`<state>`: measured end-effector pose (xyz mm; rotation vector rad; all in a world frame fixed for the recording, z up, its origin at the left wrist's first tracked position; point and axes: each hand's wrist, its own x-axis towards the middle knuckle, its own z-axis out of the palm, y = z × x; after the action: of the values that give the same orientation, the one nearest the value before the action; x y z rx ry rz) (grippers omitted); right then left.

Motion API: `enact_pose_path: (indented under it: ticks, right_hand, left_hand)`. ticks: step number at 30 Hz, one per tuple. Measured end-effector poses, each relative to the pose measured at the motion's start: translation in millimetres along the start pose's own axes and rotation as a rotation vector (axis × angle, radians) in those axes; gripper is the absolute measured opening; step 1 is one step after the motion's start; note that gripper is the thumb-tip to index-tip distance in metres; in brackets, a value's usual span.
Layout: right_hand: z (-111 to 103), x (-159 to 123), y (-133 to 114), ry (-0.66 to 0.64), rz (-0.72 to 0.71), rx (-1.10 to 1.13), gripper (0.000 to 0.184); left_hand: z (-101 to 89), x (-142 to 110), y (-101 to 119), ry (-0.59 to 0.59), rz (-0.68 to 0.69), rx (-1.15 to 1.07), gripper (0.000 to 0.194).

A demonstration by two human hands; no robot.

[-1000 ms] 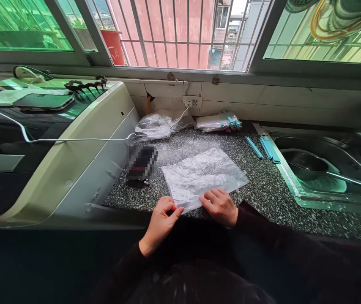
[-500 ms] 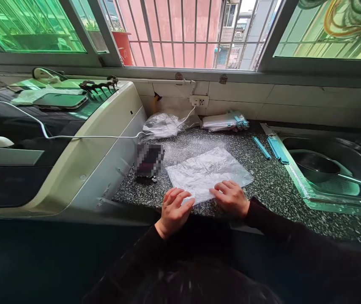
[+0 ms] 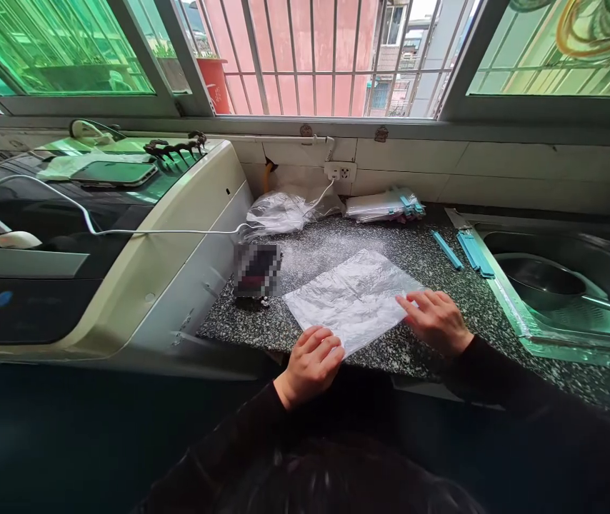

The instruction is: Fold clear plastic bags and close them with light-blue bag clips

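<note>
- One clear plastic bag (image 3: 351, 296) is lying flat on the speckled counter (image 3: 262, 328), near its front edge.
- Two hands are touching it: the left hand (image 3: 313, 360) is bending its fingers over the near corner, the right hand (image 3: 438, 318) is resting fingertips at the right corner — whether either is pinching the plastic, I cannot tell.
- One dark, blurred-out thing (image 3: 258, 270) is sitting just beside the bag's left corner.
- One crumpled bag (image 3: 278, 212) and one bundle of packets (image 3: 374, 207) are lying behind.
- One blue strip (image 3: 447, 250) is lying alone; several more — too overlapped to count — are forming a pile (image 3: 475, 253) by the sink (image 3: 530, 335).
- One pot (image 3: 541, 275) is standing in the sink.
- One big machine (image 3: 187, 235) is closing off the left side.
</note>
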<state>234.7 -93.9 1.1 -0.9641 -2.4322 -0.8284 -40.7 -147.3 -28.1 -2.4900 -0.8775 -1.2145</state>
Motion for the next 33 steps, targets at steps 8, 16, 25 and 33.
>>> enact_pose_path:
  ticks: [8, 16, 25, 33]
  right_hand:
    - [-14.5, 15.1, -64.4, 0.157, -0.153, 0.275, 0.017]
    - [-6.7, -14.2, -40.6, 0.221, -0.127, 0.443, 0.023]
    - [-16.4, -13.3, -36.3, 0.166, 0.036, 0.452, 0.015]
    - [-15.4, -25.5, -26.8, 0.213, 0.216, 0.671, 0.015]
  left_hand:
    - [11.3, 14.2, 15.0, 0.020, 0.052, 0.085, 0.013]
    - [-9.0, -15.1, -24.9, -0.012, -0.065, 0.191, 0.016]
    - [-32.5, -17.6, -22.0, 0.016, 0.115, -0.012, 0.017]
    - [-22.8, -13.8, -60.9, -0.169, -0.069, -0.019, 0.047]
